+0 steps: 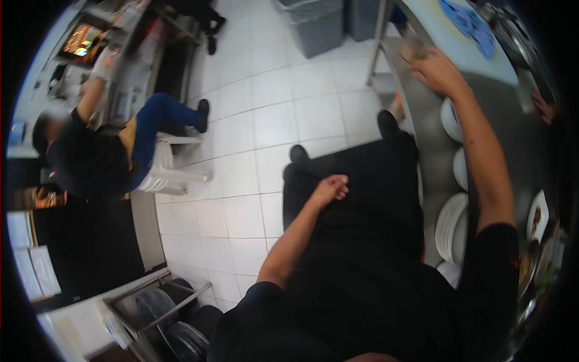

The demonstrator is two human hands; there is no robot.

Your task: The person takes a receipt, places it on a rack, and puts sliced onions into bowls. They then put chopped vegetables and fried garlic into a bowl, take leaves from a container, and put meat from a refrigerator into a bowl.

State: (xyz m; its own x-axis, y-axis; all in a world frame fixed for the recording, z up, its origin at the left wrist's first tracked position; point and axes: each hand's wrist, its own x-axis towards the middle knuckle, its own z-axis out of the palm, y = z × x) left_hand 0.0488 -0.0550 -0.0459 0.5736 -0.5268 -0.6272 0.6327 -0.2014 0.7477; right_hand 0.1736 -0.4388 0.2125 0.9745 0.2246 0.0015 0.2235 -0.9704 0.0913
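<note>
My left hand hangs in front of the dark apron, its fingers loosely curled, with nothing seen in them. My right arm reaches forward along the steel counter. At its far end my right hand has its fingers closed at a small brownish rounded object. Blur hides what kind of object that is. Just beyond the hand lie a white cutting board and a blue cloth. White plates are stacked along the counter's near side.
A grey bin with a liner stands ahead on the tiled floor. To the left, a person sits on a white plastic stool by a work counter. A metal rack holds dark containers at lower left. Another hand shows at far right.
</note>
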